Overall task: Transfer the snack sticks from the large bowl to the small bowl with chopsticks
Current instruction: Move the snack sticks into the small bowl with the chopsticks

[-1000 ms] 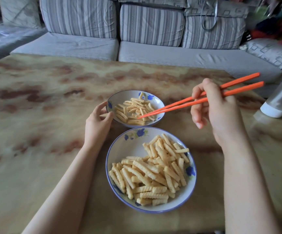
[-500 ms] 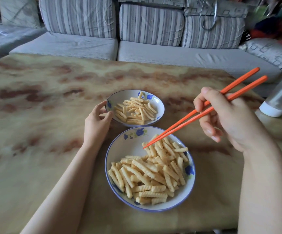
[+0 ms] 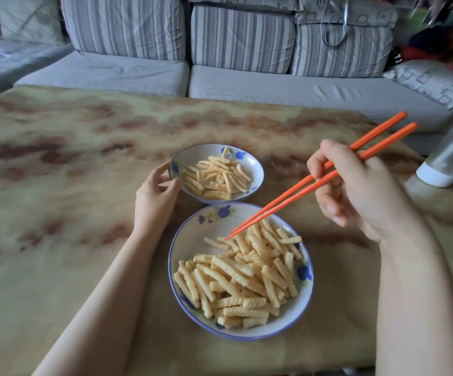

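On the marbled tan-and-brown table [image 3: 57,267], head view, two white bowls with blue flower print stand one behind the other, rims nearly touching; the large bowl [image 3: 192,248] sits nearer the person, the small bowl [image 3: 192,158] just beyond it. Snack sticks [image 3: 241,280], pale yellow and ridged, lie heaped across the near and right part of the large bowl, its far left interior bare; a lesser share [image 3: 217,177] lies in the small bowl.

Left hand [image 3: 154,196]: thumb and fingers curled about the left rim of the small bowl, gripping it; forearm laid across the table.

Right hand [image 3: 361,191]: raised to the right of both bowls, fingers curled round a pair of orange chopsticks [image 3: 287,198], holding them about their middle; the shafts slope down and leftward over the far rim of the large bowl; the tips are drawn close together at the far left edge of the heap; whether a stick is caught between them cannot be told.

Beyond the table stands a grey sofa [image 3: 247,85] with striped back cushions [image 3: 241,42]; at the right edge, a grey container [image 3: 450,158] with a white base rests on the table, partly cut off by the frame.
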The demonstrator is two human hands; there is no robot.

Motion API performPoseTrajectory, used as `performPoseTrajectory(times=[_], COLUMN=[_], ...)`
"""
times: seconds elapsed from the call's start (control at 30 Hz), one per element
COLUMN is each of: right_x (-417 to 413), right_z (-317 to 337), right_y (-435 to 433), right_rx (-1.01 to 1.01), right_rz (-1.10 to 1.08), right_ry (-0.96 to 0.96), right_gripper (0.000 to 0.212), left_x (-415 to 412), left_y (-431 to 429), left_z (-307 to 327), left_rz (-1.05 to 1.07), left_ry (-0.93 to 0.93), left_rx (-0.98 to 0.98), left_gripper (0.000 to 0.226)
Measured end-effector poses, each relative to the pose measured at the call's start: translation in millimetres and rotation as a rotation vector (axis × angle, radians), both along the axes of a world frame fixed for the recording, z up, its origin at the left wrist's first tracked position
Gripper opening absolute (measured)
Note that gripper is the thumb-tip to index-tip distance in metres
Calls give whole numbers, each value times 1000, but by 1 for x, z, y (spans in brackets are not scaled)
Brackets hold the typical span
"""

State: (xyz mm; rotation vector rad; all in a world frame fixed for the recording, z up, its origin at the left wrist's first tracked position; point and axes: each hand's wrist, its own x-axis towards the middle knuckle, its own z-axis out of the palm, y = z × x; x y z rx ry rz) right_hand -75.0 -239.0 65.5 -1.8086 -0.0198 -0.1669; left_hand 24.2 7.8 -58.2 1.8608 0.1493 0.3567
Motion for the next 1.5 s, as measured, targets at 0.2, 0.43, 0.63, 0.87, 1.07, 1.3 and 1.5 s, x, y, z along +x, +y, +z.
performPoseTrajectory(times=[0.2, 0.43, 0.63, 0.87, 1.07, 1.3, 1.5], right_x=[4, 12, 26, 39, 33, 16, 13], right_z=[-7, -10, -20, -41, -29, -13, -14], right_y=[6, 12, 21, 34, 18, -9, -9], right_rx=[-31, 120, 371, 270, 269, 138, -20], right_rz=[35, -92, -268, -247, -254, -136, -120], right_ry=[35, -76, -209, -207, -216, -185, -124], right_gripper=[42, 42, 40, 39, 41, 43, 41], left_x=[-1, 1, 1, 1, 2, 3, 3], left_y=[0, 0, -1, -1, 0, 1, 1], left_z=[1, -1, -1, -1, -2, -4, -3], left_rz=[-1, -4, -1, -2, -6, -9, -12], left_ry=[-4, -2, 1, 0, 0, -2, 2], left_rx=[19, -6, -16, -18, -16, -16, 0], left_gripper=[41, 41, 40, 41, 40, 41, 41])
